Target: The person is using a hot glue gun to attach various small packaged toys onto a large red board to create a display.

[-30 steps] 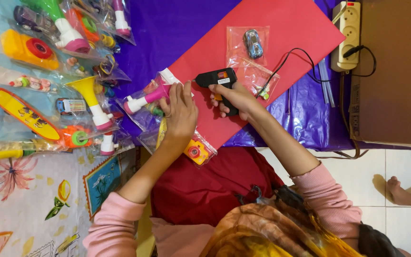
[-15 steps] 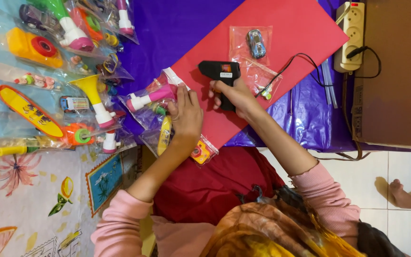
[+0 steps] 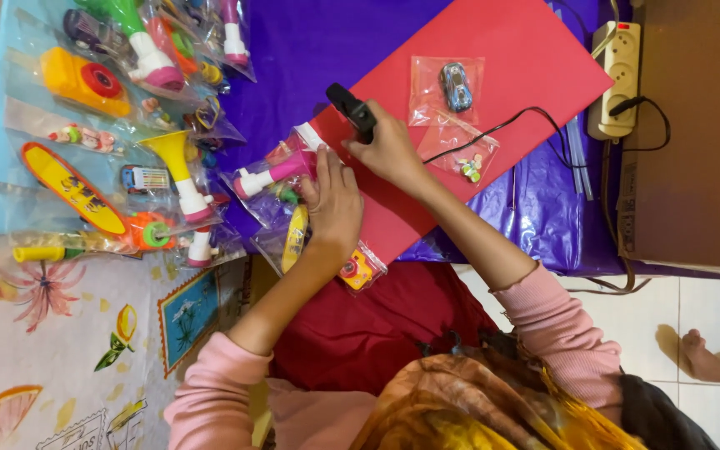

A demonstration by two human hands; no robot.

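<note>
My right hand [image 3: 391, 152] grips a black glue gun [image 3: 352, 108], its nozzle pointing down-left at the near left edge of a red sheet [image 3: 502, 42]. A black cord [image 3: 502, 129] runs from the gun to a white power strip [image 3: 618, 79]. My left hand [image 3: 333, 204] lies flat on a clear bag holding a pink and white toy horn [image 3: 272, 173], right at the red sheet's edge. Under the wrist lie a bagged yellow toy [image 3: 295, 237] and a small orange toy [image 3: 353, 271].
Two clear bags lie on the red sheet, one with a small blue car [image 3: 456, 86]. Many bagged toys cover the left side, among them a yellow horn [image 3: 172, 162] and a yellow skateboard [image 3: 72, 187]. A purple cloth [image 3: 293, 42] lies underneath. Another person's bare foot [image 3: 706, 354] shows at right.
The right hand has swung the glue gun left, so the nozzle now sits by the bagged pink horn. The left hand has stayed on the bag.
</note>
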